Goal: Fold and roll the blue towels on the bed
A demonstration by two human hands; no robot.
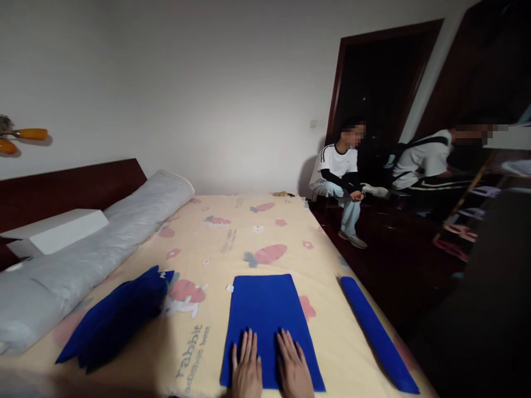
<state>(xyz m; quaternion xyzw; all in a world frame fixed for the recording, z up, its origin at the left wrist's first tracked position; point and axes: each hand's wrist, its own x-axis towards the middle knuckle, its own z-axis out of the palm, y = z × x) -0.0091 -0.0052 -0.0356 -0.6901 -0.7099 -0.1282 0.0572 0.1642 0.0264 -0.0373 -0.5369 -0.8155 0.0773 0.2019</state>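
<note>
A flat blue cloth [265,309] lies spread on the bed [232,232] right in front of me. My left hand [246,367] and my right hand [294,367] rest side by side, palms down and fingers extended, on the cloth's near edge. Neither hand holds anything. A pile of several blue cloths [118,318] sits to the left of the flat one. A rolled or narrowly folded blue cloth [375,331] lies along the bed's right edge.
The sheet has carrot and rabbit prints. A long grey wrapped bolster [103,243] and a white box [53,232] lie by the dark headboard at left. Two people [342,177] [427,160] sit beyond the bed's far right corner, near a dark doorway.
</note>
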